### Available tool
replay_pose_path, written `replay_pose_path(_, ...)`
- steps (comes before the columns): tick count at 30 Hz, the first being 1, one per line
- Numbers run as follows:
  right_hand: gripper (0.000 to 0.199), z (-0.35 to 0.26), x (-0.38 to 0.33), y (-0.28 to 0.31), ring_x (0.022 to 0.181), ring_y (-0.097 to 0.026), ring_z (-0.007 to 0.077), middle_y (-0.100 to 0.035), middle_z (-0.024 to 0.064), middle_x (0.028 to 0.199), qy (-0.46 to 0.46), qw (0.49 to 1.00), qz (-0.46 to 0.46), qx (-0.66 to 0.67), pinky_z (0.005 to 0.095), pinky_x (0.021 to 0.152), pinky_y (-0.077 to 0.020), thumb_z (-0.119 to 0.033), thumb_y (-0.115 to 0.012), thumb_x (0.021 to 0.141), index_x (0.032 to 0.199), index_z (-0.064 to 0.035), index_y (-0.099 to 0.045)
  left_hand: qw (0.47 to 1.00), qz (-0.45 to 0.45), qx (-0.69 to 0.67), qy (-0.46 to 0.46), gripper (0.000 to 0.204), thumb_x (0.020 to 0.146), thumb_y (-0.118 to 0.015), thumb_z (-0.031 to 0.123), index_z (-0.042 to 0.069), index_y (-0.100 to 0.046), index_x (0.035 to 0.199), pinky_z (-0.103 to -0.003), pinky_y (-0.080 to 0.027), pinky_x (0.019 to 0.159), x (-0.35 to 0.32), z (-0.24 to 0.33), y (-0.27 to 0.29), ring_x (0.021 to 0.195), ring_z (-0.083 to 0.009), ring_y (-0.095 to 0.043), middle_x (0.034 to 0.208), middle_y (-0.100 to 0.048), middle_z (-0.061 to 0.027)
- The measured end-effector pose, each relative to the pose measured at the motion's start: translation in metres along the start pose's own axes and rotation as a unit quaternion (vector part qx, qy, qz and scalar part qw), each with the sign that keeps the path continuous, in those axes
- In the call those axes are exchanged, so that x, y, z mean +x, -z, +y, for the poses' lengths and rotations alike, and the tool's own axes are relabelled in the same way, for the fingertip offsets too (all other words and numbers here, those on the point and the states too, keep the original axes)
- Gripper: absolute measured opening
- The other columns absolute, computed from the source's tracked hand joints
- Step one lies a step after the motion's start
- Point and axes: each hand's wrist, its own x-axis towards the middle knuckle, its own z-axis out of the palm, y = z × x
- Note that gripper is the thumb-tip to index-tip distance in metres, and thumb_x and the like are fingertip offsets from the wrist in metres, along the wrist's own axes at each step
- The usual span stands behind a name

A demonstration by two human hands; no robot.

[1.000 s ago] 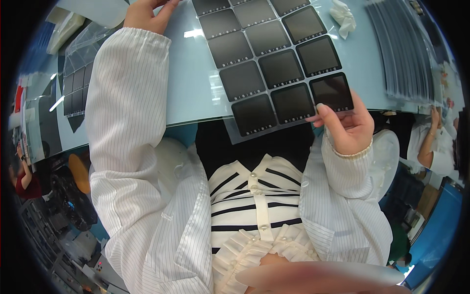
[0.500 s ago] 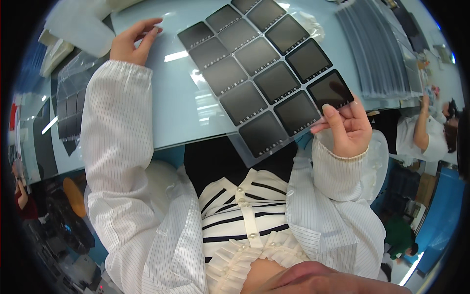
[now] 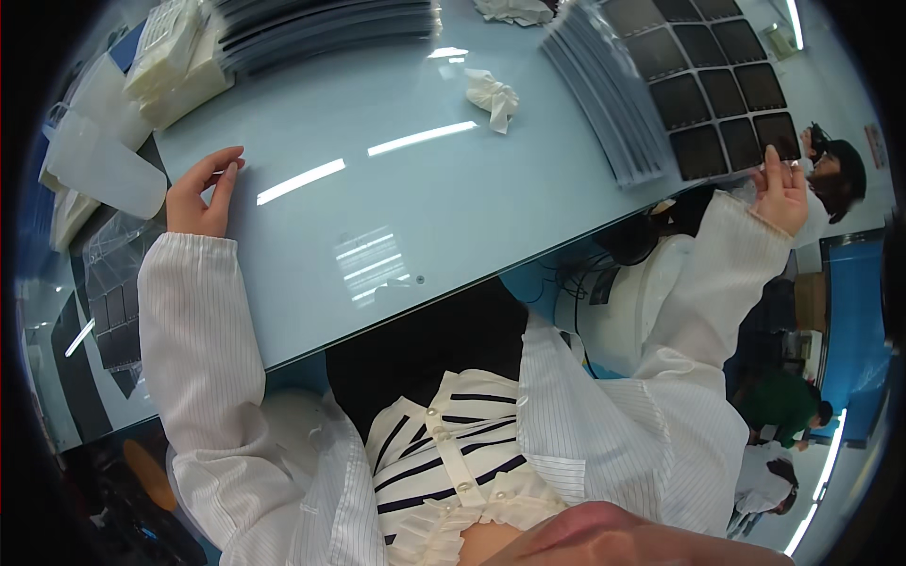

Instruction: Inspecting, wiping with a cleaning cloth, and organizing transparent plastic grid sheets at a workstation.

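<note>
At the right, my right hand (image 3: 783, 196) pinches the near right corner of a flat tray (image 3: 714, 121) filled with rows of dark rectangular panels. The thumb lies on top and the other fingers are partly hidden. The tray is level with a stack of similar grey trays (image 3: 604, 104) at the table's right end and overlaps it; whether they touch, I cannot tell. My left hand (image 3: 204, 193) holds nothing over the left part of the table (image 3: 330, 236), its fingers loosely bent and the thumb apart from them.
A crumpled white tissue (image 3: 493, 97) lies toward the far side, near another dark tray stack (image 3: 326, 33). A translucent jug (image 3: 109, 165) and pale packets (image 3: 189, 66) stand at the left. Plastic-wrapped dark panels (image 3: 115, 311) lie beside my left sleeve. Other people (image 3: 783, 406) are at the right.
My right hand has carried the tray from in front of me to the right, over the stack. My left hand stays empty above the table's left side. The view has shifted.
</note>
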Motion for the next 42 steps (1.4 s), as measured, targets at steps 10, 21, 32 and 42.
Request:
replay_pose_path(10,0.020,0.088,0.110,0.054,0.071,-0.062,0.0123,-0.064,0.0043,0.088,-0.247,0.965,-0.086,-0.006,0.0229,0.065,-0.0537,-0.003,-0.069,0.082,0.099,-0.0038,-0.058,1.000,0.003,-0.013,-0.020,0.020,0.090,-0.054,0.006,0.002,-0.065,0.107,-0.028,-0.049,0.083,-0.001,-0.004,-0.005,0.094,-0.0178,-0.064,0.100,-0.067,-0.0096)
replay_pose_path(21,0.009,0.086,0.103,0.039,0.058,-0.058,0.0081,-0.063,0.0012,0.076,-0.284,0.955,-0.081,-0.011,0.0182,0.051,-0.0485,-0.010,-0.068,0.084,0.090,-0.0055,-0.063,1.000,-0.014,0.000,-0.023,0.021,0.092,-0.052,0.008,0.003,-0.063,0.109,-0.027,-0.048,0.084,-0.004,-0.004,-0.005,0.096,-0.0172,-0.062,0.102,-0.066,-0.0081)
replay_pose_path(32,0.034,0.085,0.083,0.033,0.039,-0.040,0.0067,-0.049,-0.0019,0.058,-0.227,0.955,-0.077,-0.177,0.0207,0.037,-0.0279,-0.035,-0.068,0.084,0.095,-0.0047,-0.058,1.000,0.002,0.004,-0.013,0.019,0.089,-0.055,0.005,0.004,-0.066,0.105,-0.028,-0.049,0.082,-0.004,0.002,-0.008,0.093,-0.0189,-0.063,0.100,-0.066,-0.0089)
replay_pose_path(42,0.042,-0.061,-0.029,-0.097,0.047,-0.036,0.0004,-0.051,-0.0047,0.065,0.163,0.954,-0.220,-0.122,0.0137,0.043,-0.0272,-0.018,-0.066,0.087,0.126,-0.0064,-0.054,1.000,0.017,0.006,0.004,0.018,0.089,-0.057,0.010,0.007,-0.067,0.104,-0.028,-0.050,0.077,-0.006,-0.001,-0.008,0.088,-0.0195,-0.062,0.099,-0.067,-0.0073)
